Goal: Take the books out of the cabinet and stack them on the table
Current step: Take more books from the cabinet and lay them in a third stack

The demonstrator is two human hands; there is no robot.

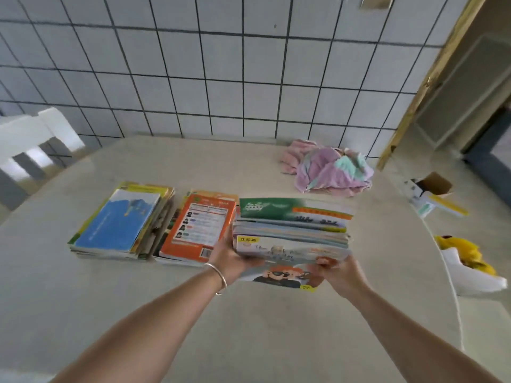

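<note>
Three piles of books lie side by side on the pale table (249, 327). A blue-covered pile (119, 222) is at the left and an orange-covered pile (199, 230) is in the middle. At the right sits a thick bundle of books (293, 233) with a green cover on top and a cartoon cover at the near end. My left hand (229, 258) grips the bundle's near left corner. Gripping its near right corner is my right hand (337, 272). The cabinet is out of view.
A crumpled pink and teal cloth (329, 170) lies at the table's back right. A white chair (33, 145) stands at the far left. On the floor right of the table are a cardboard box (431, 189) and a yellow object (464, 255). A tiled wall is behind.
</note>
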